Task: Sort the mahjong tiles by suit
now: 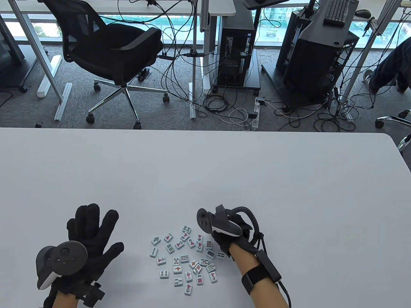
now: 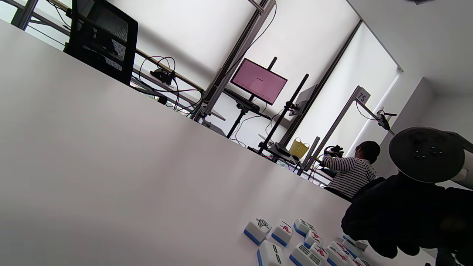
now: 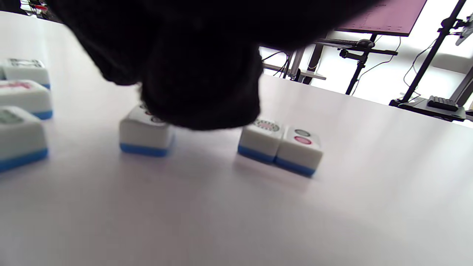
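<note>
White-and-blue mahjong tiles (image 1: 188,260): one mixed heap between the hands, no suit groups formed. Left hand (image 1: 91,237) spread flat, empty; right hand (image 1: 229,235) at the heap's edge, grip not discernible.

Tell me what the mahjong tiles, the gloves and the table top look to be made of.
Mahjong tiles: hard glossy plastic or resin, probably; white top on a blue base, rounded edges. Left hand and right hand gloves: black matte fabric with a fuzzy outline. Table: smooth pale laminate-like surface with a soft sheen.

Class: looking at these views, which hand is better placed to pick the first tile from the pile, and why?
Right. The right hand is down at the pile's edge, fingers just above a tile. The left hand lies spread, apart from the pile.
</note>
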Tool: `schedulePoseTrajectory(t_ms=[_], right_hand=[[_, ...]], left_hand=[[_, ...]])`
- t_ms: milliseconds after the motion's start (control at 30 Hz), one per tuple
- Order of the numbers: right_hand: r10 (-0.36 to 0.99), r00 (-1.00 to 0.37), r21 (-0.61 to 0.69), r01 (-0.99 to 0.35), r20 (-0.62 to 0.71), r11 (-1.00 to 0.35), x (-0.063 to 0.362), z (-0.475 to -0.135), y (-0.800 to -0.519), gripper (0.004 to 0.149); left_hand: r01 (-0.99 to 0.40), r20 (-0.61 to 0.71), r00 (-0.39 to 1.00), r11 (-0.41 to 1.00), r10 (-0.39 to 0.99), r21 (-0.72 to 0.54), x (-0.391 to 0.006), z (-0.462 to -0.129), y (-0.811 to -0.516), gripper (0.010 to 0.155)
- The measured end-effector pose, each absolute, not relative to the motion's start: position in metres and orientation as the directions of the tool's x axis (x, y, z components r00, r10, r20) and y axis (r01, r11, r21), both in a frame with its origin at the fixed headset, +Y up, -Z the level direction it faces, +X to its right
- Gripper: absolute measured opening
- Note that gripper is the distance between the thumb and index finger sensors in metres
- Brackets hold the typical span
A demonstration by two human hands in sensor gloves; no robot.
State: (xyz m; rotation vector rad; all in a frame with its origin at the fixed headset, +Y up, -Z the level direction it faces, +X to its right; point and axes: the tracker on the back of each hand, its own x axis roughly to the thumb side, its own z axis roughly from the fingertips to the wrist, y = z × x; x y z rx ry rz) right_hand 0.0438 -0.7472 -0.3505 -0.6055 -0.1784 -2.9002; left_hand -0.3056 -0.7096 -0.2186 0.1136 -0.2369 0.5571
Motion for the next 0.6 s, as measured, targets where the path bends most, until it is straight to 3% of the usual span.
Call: schedulePoseTrajectory(t_ms=[167,333,600], right_hand=[[-0.215,-0.855,0.119,0.303,0.473,-0.945,0.046,-0.346,-0.746,0.051],[-0.288,-0.812,0.099,0.387,0.508,-0.917,0.043,-0.344,-0.762,0.059],[-0.213,-0.818,0.075,0.296,0.534,-0.952,0.047,-0.345,-0.766,0.054]], left_hand=[[-0.531,0.252,0.825,0.847,0.505,0.04,-0.305,-0.219,-0.71,0.08],[-0.526,0.25,0.828,0.85,0.502,0.035,-0.305,-0.219,-0.71,0.08],[-0.523,0.252,0.828,0.852,0.501,0.027,-0.304,-0.219,-0.711,0.08]])
